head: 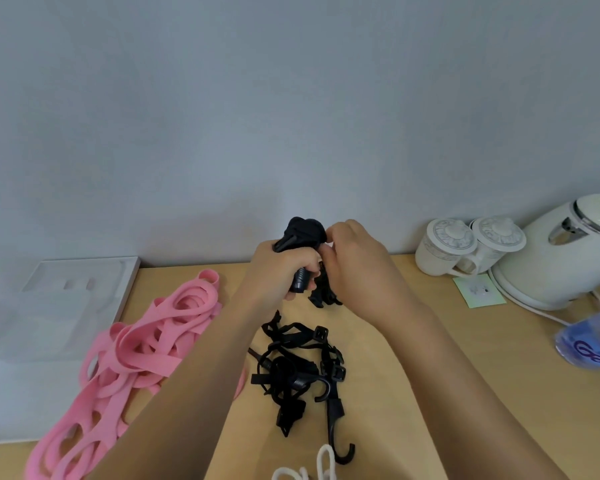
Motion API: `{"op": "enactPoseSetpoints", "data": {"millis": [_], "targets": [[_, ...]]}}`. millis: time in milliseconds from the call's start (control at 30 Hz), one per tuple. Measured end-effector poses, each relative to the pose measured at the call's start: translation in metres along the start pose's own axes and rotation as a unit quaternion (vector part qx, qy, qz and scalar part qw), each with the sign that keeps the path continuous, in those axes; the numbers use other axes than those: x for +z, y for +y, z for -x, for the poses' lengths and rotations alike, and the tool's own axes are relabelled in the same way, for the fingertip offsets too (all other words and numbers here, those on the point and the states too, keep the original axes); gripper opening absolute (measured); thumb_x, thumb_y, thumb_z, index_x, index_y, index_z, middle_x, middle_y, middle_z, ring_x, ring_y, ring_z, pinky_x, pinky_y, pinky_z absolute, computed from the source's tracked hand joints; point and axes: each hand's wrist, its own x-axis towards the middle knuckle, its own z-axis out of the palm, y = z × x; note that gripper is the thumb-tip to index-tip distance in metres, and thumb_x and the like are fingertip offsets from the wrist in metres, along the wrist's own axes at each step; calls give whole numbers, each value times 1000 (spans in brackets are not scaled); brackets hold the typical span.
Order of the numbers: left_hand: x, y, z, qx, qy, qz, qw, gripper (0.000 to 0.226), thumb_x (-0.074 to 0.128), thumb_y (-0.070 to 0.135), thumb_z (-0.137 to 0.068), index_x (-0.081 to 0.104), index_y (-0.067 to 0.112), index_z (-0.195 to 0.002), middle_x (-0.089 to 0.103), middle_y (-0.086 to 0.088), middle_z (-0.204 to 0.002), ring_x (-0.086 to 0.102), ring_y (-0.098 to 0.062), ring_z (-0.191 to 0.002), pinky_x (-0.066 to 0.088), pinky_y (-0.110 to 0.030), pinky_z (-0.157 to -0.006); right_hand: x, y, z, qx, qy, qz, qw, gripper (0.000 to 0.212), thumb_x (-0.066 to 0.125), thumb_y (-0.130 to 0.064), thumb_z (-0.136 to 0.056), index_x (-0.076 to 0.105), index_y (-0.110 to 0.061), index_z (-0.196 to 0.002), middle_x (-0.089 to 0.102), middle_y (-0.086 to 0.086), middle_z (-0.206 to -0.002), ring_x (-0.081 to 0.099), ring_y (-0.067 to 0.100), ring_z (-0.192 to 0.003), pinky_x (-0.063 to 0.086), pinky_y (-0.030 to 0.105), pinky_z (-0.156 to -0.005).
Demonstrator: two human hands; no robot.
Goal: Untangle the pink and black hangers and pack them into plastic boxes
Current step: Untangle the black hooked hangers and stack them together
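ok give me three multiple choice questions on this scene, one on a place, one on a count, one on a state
1. Where does the pink pile lie?
A at the left
B at the far right
C on the wall

2. How many lidded mugs stand by the kettle?
A one
B two
C four

3. What is the left hand doing?
A lying flat
B gripping a black bundle
C lifting a lid

Answers:
1 A, the pile lies left of both arms.
2 B, two lids show side by side.
3 B, its fingers curl round the bundle.
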Motion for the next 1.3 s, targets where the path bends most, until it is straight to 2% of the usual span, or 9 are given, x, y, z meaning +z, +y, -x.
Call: {"op": "enactPoseSetpoints", "data": {"millis": [100,233,400,567,667,833,967,1133,1300], "targets": [[2,-2,0,4,-2,-14,1000,10,60,11,-58,54,11,-66,56,1,-51,56,-12,-46,32,-22,-47,5,4,0,-21,20,55,998,2,50,-4,-91,52,-6,-91,40,3,-83,39,22,-65,24,27,-52],[8,-5,-1,37,11,-34,999,24,58,-4,-74,46,10,-58,46,-6,-56,52,-21,-54,32,-15,-40,12,4,2,-42,96,38,994,30,63,15,-56,47,-9,-66,39,5,-60,16,11,-44,4,13,-46],[6,1,-4,42,-10,-43,998,24,54,-6,-77,49,9,-59,48,-4,-54,50,-18,-53,35,-18,-43,15,1,3,-13,52,-40,998,20,46,2,-86,35,-14,-80,27,-5,-70,26,10,-56,17,20,-48],[-11,0,-15,64,-8,-137,988,12,64,7,-70,54,14,-71,56,1,-59,54,-19,-63,40,-27,-53,8,15,0,6,49,-125,991,17,42,-5,-94,58,-9,-95,49,-4,-85,48,14,-73,39,25,-64],[-9,-21,-13,49,-1,-202,978,40,72,17,-73,45,21,-104,58,8,-88,55,-10,-73,45,-27,-66,1,24,1,159,45,-370,914,16,48,-16,-92,61,-22,-98,58,-12,-85,54,3,-79,45,21,-72],[10,-48,-19,96,-53,-194,975,47,59,10,-84,32,26,-119,52,3,-112,55,-9,-96,45,-20,-77,30,32,6,178,-49,-316,931,40,58,-29,-89,50,-21,-127,55,-11,-107,60,12,-95,49,26,-83],[22,-62,-32,85,-72,-193,975,42,57,18,-91,38,20,-128,52,10,-116,50,-4,-106,39,-11,-79,52,55,6,239,-34,-394,887,51,57,-24,-91,39,-22,-139,51,-1,-131,58,20,-110,50,43,-94],[33,-76,-52,88,-74,-226,967,42,59,15,-90,44,17,-129,59,5,-112,58,-10,-105,45,-11,-81,74,78,-3,283,-7,-403,870,48,59,-16,-87,47,-20,-134,56,-1,-121,56,22,-112,49,46,-94],[34,-96,-66,25,-103,-346,932,58,54,21,-94,28,12,-145,45,-7,-140,42,-19,-129,30,-18,-98,98,102,-11,293,2,-301,907,11,51,-12,-87,57,-13,-96,60,11,-98,53,17,-78,41,19,-59]]}}
